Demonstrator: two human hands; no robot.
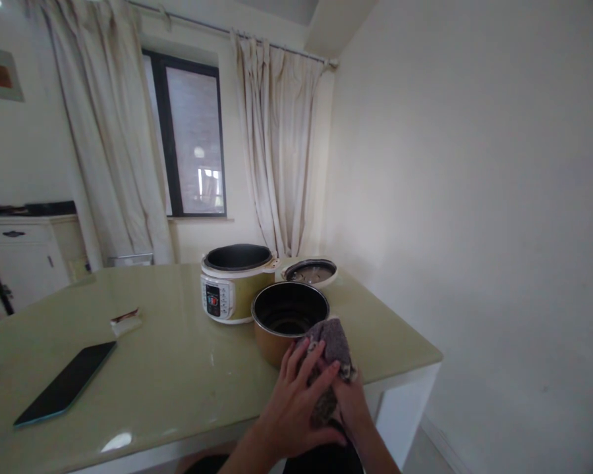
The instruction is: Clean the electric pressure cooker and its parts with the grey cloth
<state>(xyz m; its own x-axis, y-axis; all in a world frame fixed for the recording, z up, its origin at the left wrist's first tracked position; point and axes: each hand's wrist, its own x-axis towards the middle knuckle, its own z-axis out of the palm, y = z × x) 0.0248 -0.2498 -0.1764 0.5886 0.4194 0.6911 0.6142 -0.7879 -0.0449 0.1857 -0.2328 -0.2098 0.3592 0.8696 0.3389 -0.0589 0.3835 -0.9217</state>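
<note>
A greyish-purple cloth is bunched between my two hands at the near right side of an inner pot. My left hand lies across the cloth with its fingers somewhat spread and its thumb below, the cloth between them. Most of my right hand is under the cloth, which drapes over its fingers. The pot is tan outside and black inside, standing upright near the table's front edge. Behind it is a white and green electric cooker with its top uncovered. Its round lid lies at the back right.
The pale green glossy table ends at a corner on the right, near a bare wall. A dark tablet or phone lies at the left, with a small packet behind it. Curtains hang beside the window.
</note>
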